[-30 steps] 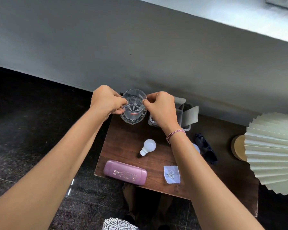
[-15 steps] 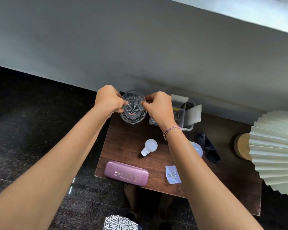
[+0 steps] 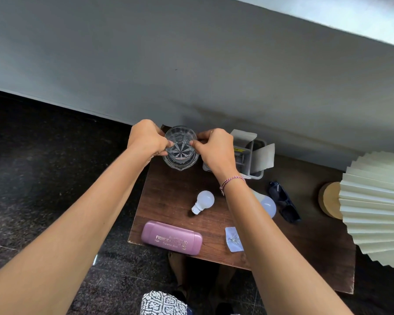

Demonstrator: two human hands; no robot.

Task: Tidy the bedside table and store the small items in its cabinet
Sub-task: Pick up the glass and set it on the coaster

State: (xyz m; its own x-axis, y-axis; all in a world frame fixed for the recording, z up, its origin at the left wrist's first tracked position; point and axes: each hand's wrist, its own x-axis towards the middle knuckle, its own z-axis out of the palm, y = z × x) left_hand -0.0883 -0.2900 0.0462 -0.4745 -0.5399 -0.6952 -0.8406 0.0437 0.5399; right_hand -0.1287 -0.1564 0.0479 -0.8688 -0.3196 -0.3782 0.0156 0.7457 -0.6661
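A clear cut-glass tumbler [image 3: 180, 148] stands at the far left corner of the wooden bedside table [image 3: 168, 192]. My left hand [image 3: 146, 138] grips its left side and my right hand [image 3: 215, 147] pinches its right rim. On the tabletop lie a white bulb [image 3: 203, 201], a second bulb [image 3: 268, 205] partly hidden by my right forearm, a pink glasses case [image 3: 171, 237], a small clear packet [image 3: 233, 238] and dark sunglasses [image 3: 283, 202]. The cabinet front is out of view.
A grey organiser box [image 3: 256, 159] with open card flaps stands behind my right hand, against the grey wall. A pleated cream lampshade [image 3: 375, 205] on a round wooden base [image 3: 328, 198] fills the table's right end. Dark stone floor lies to the left.
Both hands stay on the glass at the same corner. The view has shifted slightly; nothing on the table has moved.
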